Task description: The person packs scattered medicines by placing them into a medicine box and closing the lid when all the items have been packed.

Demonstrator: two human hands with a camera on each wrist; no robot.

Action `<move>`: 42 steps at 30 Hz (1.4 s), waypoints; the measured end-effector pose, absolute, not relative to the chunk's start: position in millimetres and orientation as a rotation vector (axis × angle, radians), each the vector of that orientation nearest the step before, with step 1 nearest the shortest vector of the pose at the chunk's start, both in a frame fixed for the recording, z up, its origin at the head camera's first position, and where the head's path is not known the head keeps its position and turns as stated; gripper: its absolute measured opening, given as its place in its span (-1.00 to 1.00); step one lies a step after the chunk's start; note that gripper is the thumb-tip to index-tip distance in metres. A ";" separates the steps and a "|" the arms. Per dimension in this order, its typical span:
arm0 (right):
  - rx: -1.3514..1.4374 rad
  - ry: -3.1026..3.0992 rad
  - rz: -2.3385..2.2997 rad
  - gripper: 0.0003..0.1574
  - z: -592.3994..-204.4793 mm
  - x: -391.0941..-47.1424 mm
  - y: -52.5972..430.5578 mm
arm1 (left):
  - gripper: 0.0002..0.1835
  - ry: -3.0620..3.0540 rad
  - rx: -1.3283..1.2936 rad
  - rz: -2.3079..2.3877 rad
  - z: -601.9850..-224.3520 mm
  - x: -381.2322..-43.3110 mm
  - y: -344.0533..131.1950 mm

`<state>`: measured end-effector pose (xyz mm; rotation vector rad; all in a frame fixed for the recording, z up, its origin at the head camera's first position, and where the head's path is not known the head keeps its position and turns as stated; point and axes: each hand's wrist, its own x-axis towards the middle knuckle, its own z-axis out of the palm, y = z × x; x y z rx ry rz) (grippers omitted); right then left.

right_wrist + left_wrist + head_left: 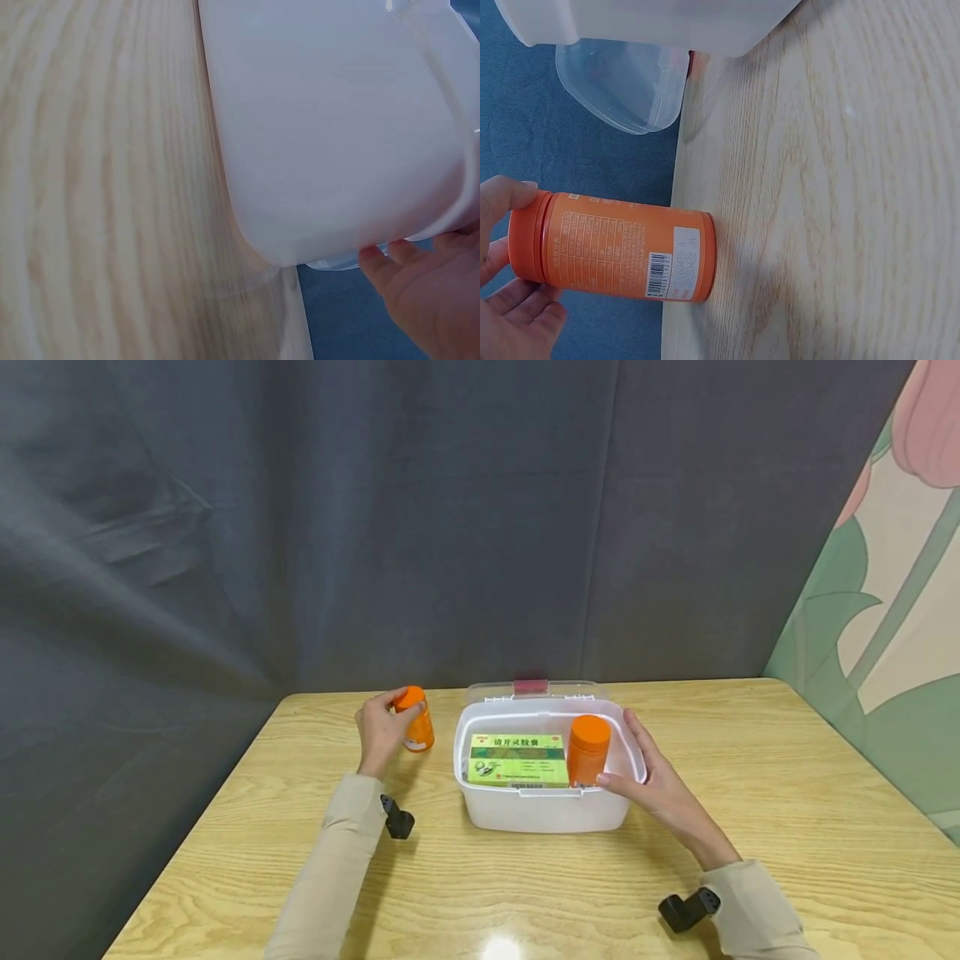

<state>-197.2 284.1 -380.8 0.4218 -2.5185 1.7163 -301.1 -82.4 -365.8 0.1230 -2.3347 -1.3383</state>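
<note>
At the left of the head view, my left hand (384, 727) grips an orange plastic bottle (420, 731) by its cap. The left wrist view shows the bottle (630, 246) upright with its base at the tabletop, a label and barcode on its side. My right hand (667, 789) holds the right end of a white plastic box (543, 810), thumb over the rim and fingers along the outer side. Inside the box lie a green-and-yellow medicine carton (517, 762) and a second orange bottle (588, 752). Whether the right thumb touches that bottle, I cannot tell.
A clear lid (495, 692) with a pink latch (531, 687) hangs open behind the box. The wooden table (787, 793) extends to both sides. Behind it hangs a dark curtain (450, 527); a painted wall (892, 635) stands at the right.
</note>
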 end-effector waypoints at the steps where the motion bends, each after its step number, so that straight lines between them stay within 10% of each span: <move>1: 0.425 -2.519 1.716 0.17 -380.7 -197.1 284.1 | -0.55 -2.338 0.124 -1.341 -365.8 -300.8 -82.4; 42: 0.452 -2.502 1.681 0.14 -383.3 -198.8 285.0 | -0.52 -2.232 -0.092 -1.213 -307.9 -284.8 -76.0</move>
